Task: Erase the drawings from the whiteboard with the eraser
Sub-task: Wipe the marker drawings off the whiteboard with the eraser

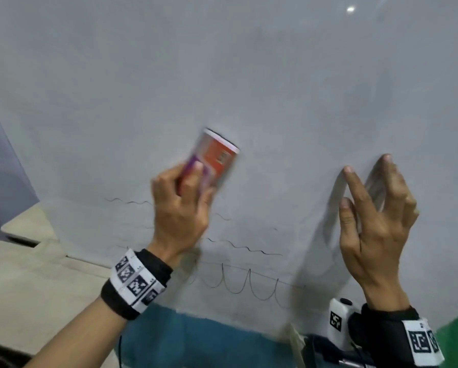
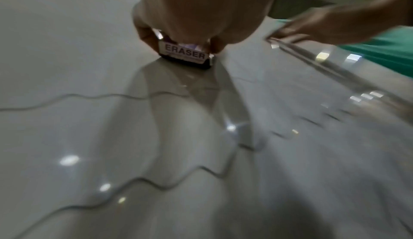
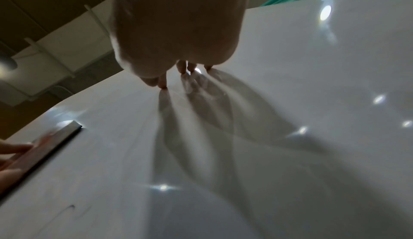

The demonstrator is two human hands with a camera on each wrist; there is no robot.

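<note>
Nearest me, I am seeing a row of looped scallop drawings (image 1: 249,285) lying low on the whiteboard (image 1: 249,75), with 2 wavy lines (image 1: 245,247) just above them, all still unerased. Beyond those, I am watching the left hand (image 1: 181,208) gripping the eraser (image 1: 213,159) with fingers curled round its sides and pressing its dark pad flat on the board, the end label reading ERASER in the left wrist view. To the right, well apart from it, the right hand (image 1: 376,221) is holding nothing, fingers nearly straight and spread, fingertips (image 3: 164,85) touching the board.
</note>
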